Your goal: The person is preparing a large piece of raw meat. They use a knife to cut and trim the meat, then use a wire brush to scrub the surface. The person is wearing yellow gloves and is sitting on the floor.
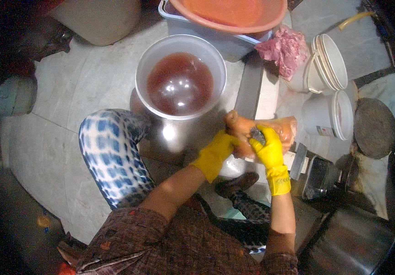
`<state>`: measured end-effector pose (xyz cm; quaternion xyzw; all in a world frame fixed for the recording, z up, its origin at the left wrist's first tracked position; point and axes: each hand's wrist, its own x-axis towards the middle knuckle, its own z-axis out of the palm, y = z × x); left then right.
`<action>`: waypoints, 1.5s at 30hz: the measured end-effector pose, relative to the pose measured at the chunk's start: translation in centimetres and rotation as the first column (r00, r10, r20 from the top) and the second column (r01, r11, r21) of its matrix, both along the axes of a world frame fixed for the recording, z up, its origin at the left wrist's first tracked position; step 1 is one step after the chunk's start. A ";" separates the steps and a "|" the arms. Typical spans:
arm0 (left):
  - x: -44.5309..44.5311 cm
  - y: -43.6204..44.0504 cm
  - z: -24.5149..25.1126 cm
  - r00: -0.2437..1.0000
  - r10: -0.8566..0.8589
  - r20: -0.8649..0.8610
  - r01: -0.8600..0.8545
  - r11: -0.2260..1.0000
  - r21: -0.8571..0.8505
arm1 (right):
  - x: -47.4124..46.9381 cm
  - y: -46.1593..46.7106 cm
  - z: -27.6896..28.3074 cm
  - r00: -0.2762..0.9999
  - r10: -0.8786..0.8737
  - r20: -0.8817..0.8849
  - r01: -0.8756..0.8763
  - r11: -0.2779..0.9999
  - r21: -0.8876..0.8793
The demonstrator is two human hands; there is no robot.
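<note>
A scorched, orange-brown pig's head point(244, 124) lies right of centre, its snout toward the upper left. My left hand point(216, 151), in a yellow rubber glove, grips the head's near side below the snout; its fingertips are partly hidden. A grey metal scouring pad point(257, 136) is pressed against the head's side by my right hand point(269, 146), which wears a matching glove. Just beyond the head stands a large pale tub point(181, 41) holding reddish-brown liquid point(180, 82).
An orange basin point(232, 29) rests on a grey crate point(197, 37) at the back. Raw pink meat point(285, 50) lies beside nested white buckets point(328, 63). Another white bucket point(321, 113), a round dark slab point(375, 128) and a metal tray point(321, 177) are at right.
</note>
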<state>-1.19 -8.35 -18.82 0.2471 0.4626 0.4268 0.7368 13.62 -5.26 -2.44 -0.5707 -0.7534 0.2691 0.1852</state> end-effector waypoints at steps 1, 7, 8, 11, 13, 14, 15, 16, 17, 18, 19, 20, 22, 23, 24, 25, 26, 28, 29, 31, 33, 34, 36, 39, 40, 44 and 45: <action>-0.5 -0.5 1.1 0.997 -0.008 -0.082 0.021 0.988 0.154 | 0.0 0.2 -0.4 1.000 -0.021 0.010 0.021 1.000 -0.014; -1.3 -1.2 6.5 0.992 0.110 -0.053 -0.088 0.944 0.317 | 1.3 0.5 -0.6 0.996 -0.009 -0.086 0.003 0.998 -0.062; -1.1 -1.2 6.8 0.993 0.116 0.036 -0.122 0.949 0.292 | 1.5 0.4 -0.4 0.994 -0.044 -0.097 0.034 0.994 -0.105; -0.4 -0.7 6.9 0.846 0.171 0.505 -0.162 0.985 -0.062 | 1.5 0.2 0.0 0.991 0.088 0.097 -0.104 0.979 0.176; 0.2 -0.3 6.7 0.870 0.168 0.463 -0.154 0.986 -0.068 | 1.3 0.3 -0.2 0.995 0.049 0.090 -0.067 0.977 0.203; 0.4 -0.3 6.6 0.882 0.172 0.439 -0.147 0.985 -0.091 | 1.1 0.3 -0.4 0.995 0.029 0.099 -0.052 0.972 0.231; 0.7 -0.3 6.6 0.945 0.174 0.278 -0.185 0.983 0.014 | 1.0 0.4 -0.7 0.995 0.002 0.102 -0.029 0.966 0.256; 1.0 -0.3 6.7 0.975 0.200 0.095 -0.208 0.974 0.088 | 0.8 0.4 -1.0 0.996 -0.021 0.088 -0.002 0.967 0.253; 1.2 -0.4 6.8 0.968 0.234 -0.088 -0.218 0.962 0.162 | 0.6 0.4 -1.3 0.996 -0.053 0.069 0.035 0.969 0.245; 1.4 -0.6 7.0 0.956 0.285 -0.074 -0.270 0.949 0.162 | 0.4 0.4 -1.7 0.994 -0.093 0.059 0.077 0.972 0.221; 1.5 -0.8 7.2 0.941 0.333 -0.061 -0.320 0.934 0.161 | 0.2 0.3 -2.0 0.989 -0.128 0.067 0.108 0.963 0.246; 1.5 -0.9 7.4 0.931 0.364 -0.035 -0.354 0.921 0.164 | 0.0 0.3 -2.4 0.983 -0.167 0.081 0.141 0.956 0.259; 1.4 -1.0 8.0 0.936 0.349 0.055 -0.350 0.937 0.015 | -0.5 0.3 -3.1 0.978 -0.210 0.023 0.197 0.946 0.257; 1.1 -0.9 8.2 0.935 0.345 0.086 -0.339 0.938 -0.078 | -0.8 0.3 -3.3 0.976 -0.218 -0.001 0.214 0.957 0.196; 1.0 -0.6 8.4 0.899 0.414 0.142 -0.398 0.908 -0.132 | -1.0 0.3 -3.6 0.973 -0.226 -0.041 0.230 0.961 0.153; 0.8 -0.3 8.5 0.893 0.430 0.137 -0.411 0.900 -0.144 | -1.2 0.4 -3.9 0.968 -0.236 -0.079 0.244 0.963 0.112; 0.6 0.0 8.4 0.886 0.450 0.116 -0.425 0.885 -0.188 | -1.3 0.3 -4.0 0.973 -0.226 -0.043 0.230 0.969 0.095; 0.5 0.4 7.5 0.898 0.437 0.052 -0.406 0.869 -0.283 | -1.3 0.2 -4.3 0.974 -0.227 -0.018 0.227 0.960 0.161; 0.8 0.7 6.8 0.931 0.363 -0.036 -0.359 0.892 -0.276 | -1.2 0.1 -4.4 0.972 -0.236 0.010 0.231 0.961 0.154; 0.8 0.3 4.6 0.971 0.239 -0.011 -0.239 0.966 -0.098 | -0.8 -0.2 -4.3 0.943 -0.274 -0.187 0.280 0.960 0.006; 1.2 0.2 1.7 0.964 0.263 -0.044 -0.266 0.960 -0.083 | -0.4 -0.3 -4.0 0.870 -0.347 -0.349 0.310 0.937 -0.160; 1.3 0.4 0.2 0.953 0.303 -0.027 -0.304 0.949 -0.078 | -0.2 -0.5 -3.8 0.793 -0.408 -0.452 0.324 0.911 -0.254; 1.5 0.7 -2.2 0.932 0.357 -0.057 -0.361 0.929 -0.081 | 0.0 -0.5 -3.6 0.754 -0.432 -0.495 0.316 0.899 -0.304; 1.0 0.7 -3.3 0.923 0.369 -0.111 -0.381 0.918 -0.112 | -0.3 -0.3 -3.4 0.764 -0.420 -0.490 0.327 0.906 -0.267; 1.0 0.3 -3.0 0.929 0.364 -0.061 -0.369 0.921 -0.125 | -0.5 -0.3 -3.5 0.788 -0.414 -0.456 0.316 0.907 -0.278; 0.6 -2.1 -0.3 0.901 0.346 0.263 -0.292 0.930 -0.224 | -1.4 -0.6 -4.3 0.681 -0.450 -0.578 0.275 0.888 -0.368; 0.5 -2.4 0.2 0.915 0.305 0.264 -0.242 0.939 -0.243 | -1.7 -0.7 -4.6 0.699 -0.460 -0.548 0.295 0.883 -0.366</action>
